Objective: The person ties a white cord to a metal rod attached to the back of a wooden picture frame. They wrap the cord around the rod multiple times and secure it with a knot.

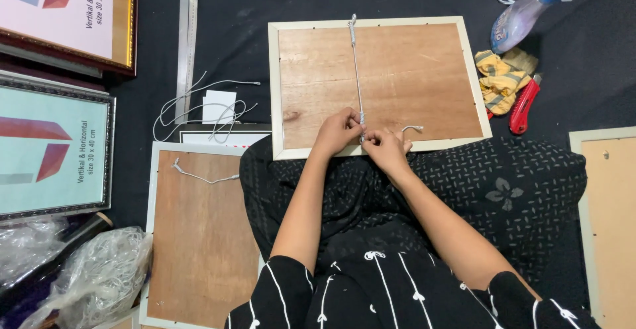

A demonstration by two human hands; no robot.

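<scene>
Forearms lead to my left hand point(338, 130) and right hand point(386, 145), both pinching the thin, limp cord point(357, 70) at the light, stiff frame point(275, 90) edge.

Top right: we see a spray bottle point(523, 14), a yellow cloth point(500, 77), a red cutter point(523, 107).
Left: we see a steel ruler point(187, 31), loose cord point(199, 107), plastic wrap point(99, 279).
</scene>
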